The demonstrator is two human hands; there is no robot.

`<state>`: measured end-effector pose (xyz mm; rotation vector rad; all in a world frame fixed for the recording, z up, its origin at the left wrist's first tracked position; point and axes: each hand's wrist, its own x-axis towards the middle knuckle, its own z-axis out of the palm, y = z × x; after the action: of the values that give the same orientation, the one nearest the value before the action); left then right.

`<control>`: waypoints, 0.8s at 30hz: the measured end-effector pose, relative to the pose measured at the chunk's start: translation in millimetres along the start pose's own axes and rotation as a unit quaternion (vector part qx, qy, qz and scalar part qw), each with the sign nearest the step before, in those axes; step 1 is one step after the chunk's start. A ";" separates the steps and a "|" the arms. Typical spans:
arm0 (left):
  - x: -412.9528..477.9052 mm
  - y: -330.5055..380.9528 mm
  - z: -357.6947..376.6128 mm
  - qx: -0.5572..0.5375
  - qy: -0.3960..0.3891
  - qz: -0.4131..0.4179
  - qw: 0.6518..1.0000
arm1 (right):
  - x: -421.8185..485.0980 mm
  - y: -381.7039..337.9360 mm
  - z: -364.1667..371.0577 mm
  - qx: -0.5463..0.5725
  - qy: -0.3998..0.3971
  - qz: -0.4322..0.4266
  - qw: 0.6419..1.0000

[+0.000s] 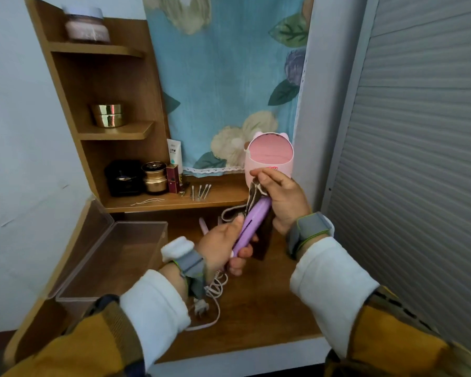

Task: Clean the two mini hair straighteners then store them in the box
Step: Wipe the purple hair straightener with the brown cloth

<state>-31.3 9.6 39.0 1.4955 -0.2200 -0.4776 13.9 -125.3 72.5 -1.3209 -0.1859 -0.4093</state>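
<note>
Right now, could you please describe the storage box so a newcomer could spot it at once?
Find the wooden shelf unit on the left of the desk. Just below its lowest shelf, on the desk's left side, sits the box, its lid tipped open to the left. Unlike the dark and gold jars above, it is clear, long and rectangular.

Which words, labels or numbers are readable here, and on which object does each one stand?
None can be read with certainty.
White tube: small dark print, too blurred to read.
Pink container: red mark below its opening, just above the right hand, too blurred.
</note>
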 end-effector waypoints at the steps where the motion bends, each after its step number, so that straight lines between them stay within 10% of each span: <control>1: 0.0 1.2 -2.8 -0.126 -0.059 -0.048 0.989 | -0.9 -5.3 0.3 0.081 -0.025 0.026 0.996; 4: 0.7 6.2 -3.1 -0.198 -0.111 -0.088 0.970 | 3.0 -7.9 0.9 0.145 -0.035 0.072 0.986; 7: 4.2 2.1 4.7 0.030 0.036 0.003 0.999 | 7.6 3.8 4.8 -0.055 0.058 0.014 0.997; 10: 8.0 -1.8 9.5 0.392 0.186 0.120 0.893 | 2.8 9.3 6.8 -0.239 0.127 -0.049 0.961; 12: 9.1 -0.9 13.9 0.433 0.217 0.132 0.865 | -5.4 7.0 9.0 -0.227 0.136 -0.029 0.964; 21: 30.3 -1.0 2.8 0.279 0.226 0.157 0.920 | -39.7 20.6 31.8 -0.200 -0.059 0.022 0.978; 24: 19.2 8.7 15.1 -0.107 0.197 0.144 0.964 | -40.9 24.6 29.6 -0.223 -0.073 0.052 0.971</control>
<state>-19.3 -12.3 45.9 1.2883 -0.0660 0.0346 -10.9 -84.6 42.9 -1.7986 -0.1516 -0.2724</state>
